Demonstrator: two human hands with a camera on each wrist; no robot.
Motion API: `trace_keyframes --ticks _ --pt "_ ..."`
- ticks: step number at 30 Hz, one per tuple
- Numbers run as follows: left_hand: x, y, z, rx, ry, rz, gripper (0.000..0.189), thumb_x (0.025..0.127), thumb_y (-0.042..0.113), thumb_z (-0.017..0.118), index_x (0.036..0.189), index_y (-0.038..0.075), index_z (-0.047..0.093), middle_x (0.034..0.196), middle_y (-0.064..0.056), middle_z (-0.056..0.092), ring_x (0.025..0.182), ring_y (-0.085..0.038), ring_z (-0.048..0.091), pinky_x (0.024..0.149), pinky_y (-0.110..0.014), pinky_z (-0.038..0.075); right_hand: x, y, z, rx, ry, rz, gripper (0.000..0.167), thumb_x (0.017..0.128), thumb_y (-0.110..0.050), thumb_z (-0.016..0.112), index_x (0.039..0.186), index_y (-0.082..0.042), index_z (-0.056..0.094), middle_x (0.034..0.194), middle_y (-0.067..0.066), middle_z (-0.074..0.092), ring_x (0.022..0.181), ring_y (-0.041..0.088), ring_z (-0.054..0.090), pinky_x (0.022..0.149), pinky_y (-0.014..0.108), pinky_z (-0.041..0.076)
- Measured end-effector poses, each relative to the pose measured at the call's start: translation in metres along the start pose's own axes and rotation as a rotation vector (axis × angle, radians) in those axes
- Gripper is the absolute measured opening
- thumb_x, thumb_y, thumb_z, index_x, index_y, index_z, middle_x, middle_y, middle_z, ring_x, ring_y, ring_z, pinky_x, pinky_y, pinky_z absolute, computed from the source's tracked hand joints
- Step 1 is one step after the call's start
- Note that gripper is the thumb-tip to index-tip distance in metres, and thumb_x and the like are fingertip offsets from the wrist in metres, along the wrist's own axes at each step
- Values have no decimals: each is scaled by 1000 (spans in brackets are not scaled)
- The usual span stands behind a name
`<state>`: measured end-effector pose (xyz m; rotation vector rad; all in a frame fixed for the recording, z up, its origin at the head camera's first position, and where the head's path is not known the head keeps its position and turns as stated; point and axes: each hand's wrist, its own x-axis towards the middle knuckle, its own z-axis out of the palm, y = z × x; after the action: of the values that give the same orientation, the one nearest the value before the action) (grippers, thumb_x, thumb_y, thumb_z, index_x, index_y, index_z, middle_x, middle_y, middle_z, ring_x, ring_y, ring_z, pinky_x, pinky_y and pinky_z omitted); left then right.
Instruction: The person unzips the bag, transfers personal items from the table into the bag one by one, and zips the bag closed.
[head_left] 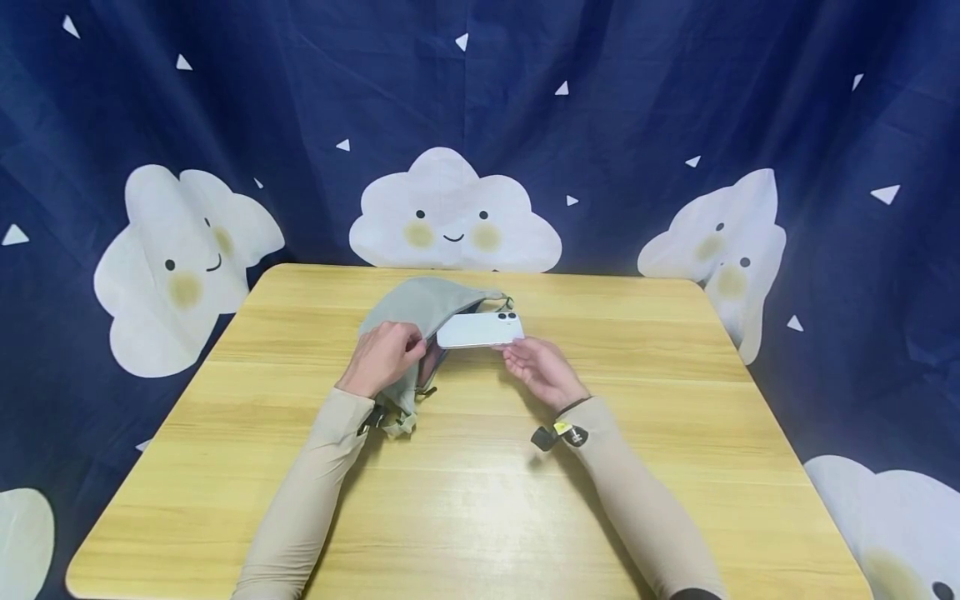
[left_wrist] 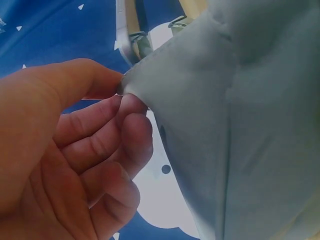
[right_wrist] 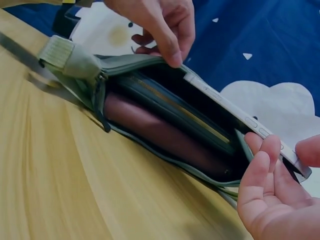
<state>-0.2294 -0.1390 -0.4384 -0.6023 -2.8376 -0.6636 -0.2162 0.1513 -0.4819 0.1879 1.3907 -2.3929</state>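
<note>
A grey-green zip bag lies on its side on the table, its mouth spread apart. My left hand pinches the edge of that mouth between thumb and forefinger, the other fingers curled below. A white smartphone is at the opening, back up in the head view, its two lenses toward the right. Its right end is held by the fingertips and thumb of my right hand. Inside the bag, the right wrist view shows a dark pouch with a gold zip and a brownish-pink item.
The bag sits toward the back left part of the wooden table. Its strap and buckle hang at its near end. Behind the table is a dark blue curtain with white clouds.
</note>
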Motion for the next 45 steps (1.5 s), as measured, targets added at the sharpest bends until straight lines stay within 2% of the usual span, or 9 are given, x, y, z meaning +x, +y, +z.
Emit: trace_keyframes --ticks 4,13,19,22,28,34,39,43,45 --pt "0 -1 0 2 6 2 15 93 19 66 81 14 74 71 1 66 65 -16 56 54 -30 40 3 3 7 -10 -30 -2 13 106 -9 50 115 -3 58 118 12 71 100 14 63 100 28 51" --pt "0 -1 -2 -5 9 7 14 93 18 67 82 13 74 71 0 66 63 -16 55 53 -29 40 13 14 26 -69 -75 -2 28 105 -5 49 131 6 50 106 6 70 99 15 63 97 27 53" --pt "0 1 -2 -1 -1 5 14 94 19 67 83 13 74 72 0 66 63 -15 55 54 -29 40 20 19 38 -79 -86 -1 35 106 -8 49 138 5 47 108 5 72 103 16 65 106 32 51" --pt "1 1 -1 -3 -7 4 14 94 19 67 83 13 74 72 0 66 63 -15 55 54 -29 40 23 20 42 -99 -46 -3 35 106 -9 50 138 5 48 107 5 71 99 14 66 104 32 52" --pt "1 0 -1 -2 -8 4 14 94 19 66 82 13 73 71 0 66 64 -16 55 54 -30 40 27 23 50 -156 102 -69 41 102 0 56 141 12 50 98 6 65 83 10 63 79 19 56" --pt "0 0 -1 -1 -6 7 14 94 19 66 83 13 74 72 0 67 64 -16 55 55 -31 41 28 24 52 -102 202 -165 44 95 10 61 136 14 47 100 15 73 81 13 72 78 22 60" --pt "1 -1 -1 2 -5 5 14 94 19 66 85 13 75 74 0 68 65 -16 56 55 -31 42 27 24 48 -26 174 -183 34 98 11 52 132 14 50 117 27 68 97 21 75 88 25 60" --pt "1 -1 -1 -2 -9 1 14 94 19 66 84 13 75 73 -1 68 64 -16 56 54 -30 41 26 24 46 -13 152 -154 40 100 9 48 139 12 50 138 35 58 125 37 65 94 26 58" --pt "1 -2 -1 -4 -9 2 14 94 19 66 83 13 74 72 0 67 63 -16 55 54 -30 40 25 24 46 -28 150 -137 43 99 7 47 142 10 50 145 34 52 128 38 62 95 25 57"
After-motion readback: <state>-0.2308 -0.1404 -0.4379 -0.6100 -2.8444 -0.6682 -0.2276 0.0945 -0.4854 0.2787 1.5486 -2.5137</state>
